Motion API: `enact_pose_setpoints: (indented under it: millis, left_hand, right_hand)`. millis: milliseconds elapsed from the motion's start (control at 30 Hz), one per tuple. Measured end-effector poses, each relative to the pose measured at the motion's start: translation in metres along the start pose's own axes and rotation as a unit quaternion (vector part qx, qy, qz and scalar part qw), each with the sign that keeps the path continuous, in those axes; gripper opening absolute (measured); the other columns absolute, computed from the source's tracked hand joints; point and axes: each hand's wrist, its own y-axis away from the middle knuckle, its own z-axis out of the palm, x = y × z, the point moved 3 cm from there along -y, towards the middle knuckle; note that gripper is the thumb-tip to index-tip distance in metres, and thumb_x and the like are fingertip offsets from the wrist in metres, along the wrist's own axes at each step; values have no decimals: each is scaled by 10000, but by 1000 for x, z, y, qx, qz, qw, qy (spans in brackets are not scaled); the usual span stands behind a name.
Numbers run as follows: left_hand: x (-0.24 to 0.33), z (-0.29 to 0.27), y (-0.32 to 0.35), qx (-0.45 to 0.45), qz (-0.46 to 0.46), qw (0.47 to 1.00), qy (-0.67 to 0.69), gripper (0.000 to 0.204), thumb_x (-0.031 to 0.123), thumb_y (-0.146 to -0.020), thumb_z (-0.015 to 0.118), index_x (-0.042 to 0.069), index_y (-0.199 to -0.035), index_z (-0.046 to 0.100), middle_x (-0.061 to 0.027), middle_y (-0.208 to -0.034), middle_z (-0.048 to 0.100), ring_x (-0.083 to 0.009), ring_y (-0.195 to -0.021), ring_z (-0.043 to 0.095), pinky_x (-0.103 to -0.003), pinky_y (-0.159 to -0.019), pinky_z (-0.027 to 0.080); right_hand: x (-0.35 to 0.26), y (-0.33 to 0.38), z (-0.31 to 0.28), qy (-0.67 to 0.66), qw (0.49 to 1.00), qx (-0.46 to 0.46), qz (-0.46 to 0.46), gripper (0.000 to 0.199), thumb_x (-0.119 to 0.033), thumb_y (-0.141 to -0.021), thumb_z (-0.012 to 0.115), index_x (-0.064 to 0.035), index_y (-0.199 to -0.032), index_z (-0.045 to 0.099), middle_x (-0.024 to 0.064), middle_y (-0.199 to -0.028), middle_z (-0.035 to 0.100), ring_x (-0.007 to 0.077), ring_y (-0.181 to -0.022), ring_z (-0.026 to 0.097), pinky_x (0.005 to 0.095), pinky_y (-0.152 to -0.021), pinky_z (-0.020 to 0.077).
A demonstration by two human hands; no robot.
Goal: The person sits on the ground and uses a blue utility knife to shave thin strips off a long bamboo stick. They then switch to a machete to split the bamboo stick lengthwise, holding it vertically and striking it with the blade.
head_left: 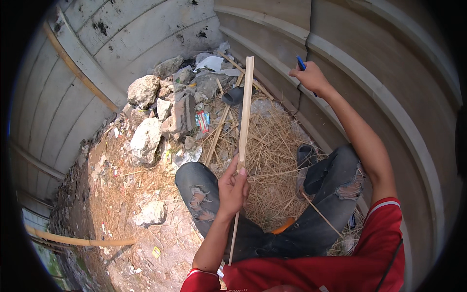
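My left hand (234,189) is closed around a long, pale split bamboo strip (246,107), held nearly upright over my lap. A thin stick (234,238) runs down below this fist; whether it belongs to the same strip, I cannot tell. Up at the right, beside the metal wall, my right hand (311,78) grips a slim blue-handled tool (301,63) with a narrow tip, well apart from the bamboo. The fingers hide most of the tool, so its exact kind is unclear.
Straw-like shavings (272,141) cover the ground between my bent legs. Pale rocks (146,138) and litter lie at the left, near a dark sandal (236,96). A corrugated wall (384,97) curves close along my right. A bamboo pole (80,240) juts in at lower left.
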Motion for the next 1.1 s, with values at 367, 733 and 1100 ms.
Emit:
enact_pose_setpoints:
  millis: [367,733,1100]
  left_hand:
    - [3,26,-17,-105,-28,991,77,487,290,-1087,399,27,-1496,385,10,-533,438,-63,-376,359,-215,-366,317]
    - [11,28,-32,-35,-15,999,25,569,437,-1073,386,65,-1504,383,36,-554,351,-52,-378,246,-211,-362,238]
    - [21,34,-59,-3,-13,996,89,528,312,-1099,412,66,-1559,326,58,-617,269,-45,-450,228,-215,-405,221]
  right_hand:
    - [-79,65,55,-321,915,-242,31,405,-449,-918,738,-57,-987,664,-65,-578,439,37,-438,372,227,-414,255]
    - [-80,67,52,-140,962,-212,-97,471,-493,-859,752,-42,-742,686,23,-628,571,147,-557,523,348,-502,398]
    - [-96,112,81,230,931,-176,-222,206,-176,-682,685,23,-732,697,245,-723,670,450,-738,681,510,-699,568]
